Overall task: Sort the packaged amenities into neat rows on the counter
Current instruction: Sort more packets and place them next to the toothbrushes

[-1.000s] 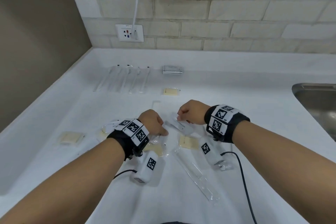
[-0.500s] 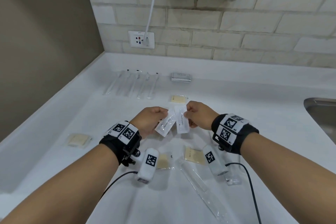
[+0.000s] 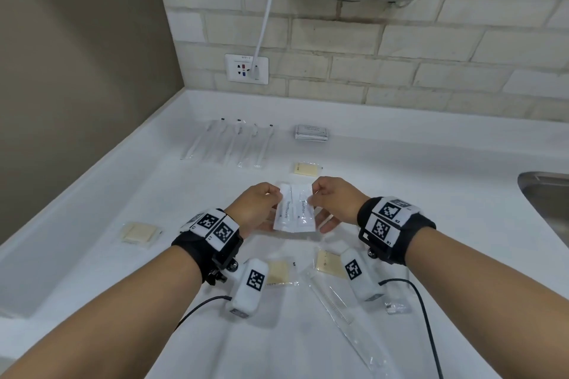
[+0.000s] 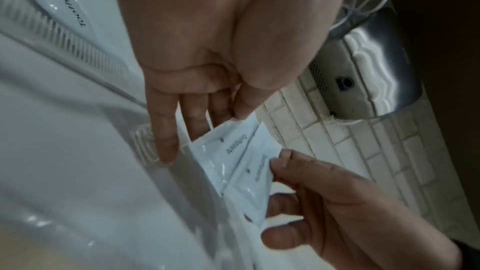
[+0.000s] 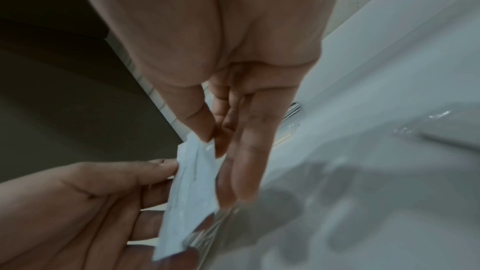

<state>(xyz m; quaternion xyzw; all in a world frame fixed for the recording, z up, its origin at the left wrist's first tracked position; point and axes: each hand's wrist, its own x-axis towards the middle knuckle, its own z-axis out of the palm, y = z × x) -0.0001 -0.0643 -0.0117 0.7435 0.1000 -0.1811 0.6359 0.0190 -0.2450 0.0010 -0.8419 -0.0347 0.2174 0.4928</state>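
Observation:
Two white toothpaste sachets are held side by side above the counter (image 3: 431, 194). My left hand (image 3: 261, 206) pinches the left toothpaste sachet (image 3: 284, 211) by its edge; my right hand (image 3: 331, 200) pinches the right toothpaste sachet (image 3: 304, 214). In the left wrist view the thumb and fingers of my left hand (image 4: 207, 108) clamp the left sachet (image 4: 226, 151) and the right sachet (image 4: 257, 174) overlaps it. In the right wrist view my right hand (image 5: 215, 132) nips the top corner of the sachets (image 5: 192, 184).
A row of clear-wrapped toothbrushes (image 3: 228, 144) and a stack of white sachets (image 3: 311, 132) lie at the back. Yellow soap packets (image 3: 138, 232) (image 3: 305, 168) (image 3: 331, 263) and a wrapped toothbrush (image 3: 341, 308) lie loose. A steel sink (image 3: 548, 194) is at the right.
Both hands lifted a sachet each off the counter, rose and brought the two sachets together, edges aligned and upright. The view tilted upward toward the wall.

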